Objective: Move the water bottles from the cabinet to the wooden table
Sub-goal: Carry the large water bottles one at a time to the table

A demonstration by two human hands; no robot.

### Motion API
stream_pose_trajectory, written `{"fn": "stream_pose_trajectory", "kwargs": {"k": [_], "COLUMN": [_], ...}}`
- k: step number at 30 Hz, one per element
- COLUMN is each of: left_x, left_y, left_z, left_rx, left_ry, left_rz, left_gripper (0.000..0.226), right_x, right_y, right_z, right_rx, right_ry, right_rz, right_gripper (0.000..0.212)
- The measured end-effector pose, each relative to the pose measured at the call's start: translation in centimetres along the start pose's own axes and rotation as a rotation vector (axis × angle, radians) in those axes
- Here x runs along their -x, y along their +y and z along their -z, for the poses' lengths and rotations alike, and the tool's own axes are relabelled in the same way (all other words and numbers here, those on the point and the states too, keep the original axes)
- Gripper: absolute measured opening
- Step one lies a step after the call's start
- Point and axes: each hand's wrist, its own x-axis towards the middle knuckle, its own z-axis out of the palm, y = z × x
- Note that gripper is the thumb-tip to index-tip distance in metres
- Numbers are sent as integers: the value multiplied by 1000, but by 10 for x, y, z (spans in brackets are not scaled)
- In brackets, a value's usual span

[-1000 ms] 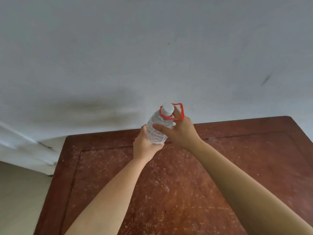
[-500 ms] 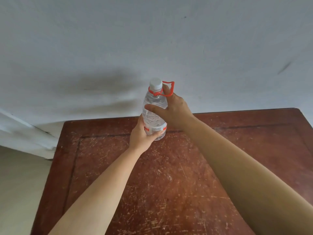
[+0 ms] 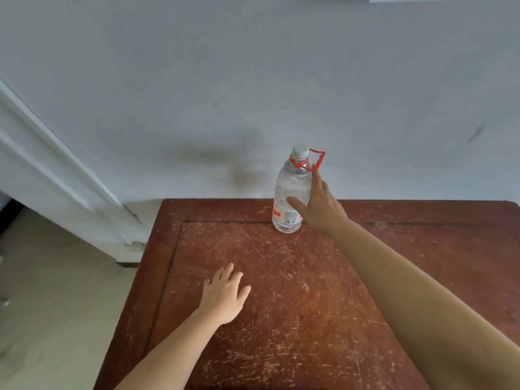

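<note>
Scratched wooden table (image 3: pixel 309 305) before us — the water bottle (image 3: pixel 289 192) stands upright near its 12 o'clock edge, our right hand (image 3: pixel 320 209) gripping it; our left hand (image 3: pixel 225 296), at the bottle's 7 o'clock, spreads loose.

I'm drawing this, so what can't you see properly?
- Head view: label print on the clear plastic water bottle: too small, partly behind the right hand.
- Whether that hand grips or only touches it: palm faces away.
- Near and right edges of the scratched reddish-brown wooden table: cut off by the frame.
- The cabinet: out of view.
</note>
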Motion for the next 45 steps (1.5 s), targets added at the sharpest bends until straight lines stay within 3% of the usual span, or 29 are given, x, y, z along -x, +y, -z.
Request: {"fn": "stream_pose_trajectory", "kwargs": {"k": [4, 10, 15, 19, 26, 31, 39, 45], "left_x": [21, 96, 200, 326, 576, 804, 1050, 1146], "left_y": [-6, -7, -22, -47, -66, -54, -20, -28], "left_z": [26, 41, 49, 43, 4, -87, -205, -280], "left_rx": [30, 116, 105, 104, 44, -19, 1, 14], "left_ry": [175, 373, 559, 726, 979, 1063, 1075, 1037], "left_rz": [122, 396, 615, 844, 1282, 1668, 2087, 2280], "left_gripper": [59, 63, 71, 70, 72, 67, 69, 66], "right_x": [36, 68, 92, 161, 360, 598, 907, 1051], "right_y": [21, 26, -37, -141, -296, -380, -430, -451], "right_z": [-12, -34, -81, -125, -180, -234, -279, -338], "right_rx": [136, 276, 266, 157, -44, -186, -267, -269], "right_ry": [-45, -114, -130, -155, -287, -392, -582, -710], "right_rz": [-38, 306, 604, 919, 1371, 1740, 2009, 2195], "right_gripper": [88, 71, 69, 71, 78, 78, 82, 83]}}
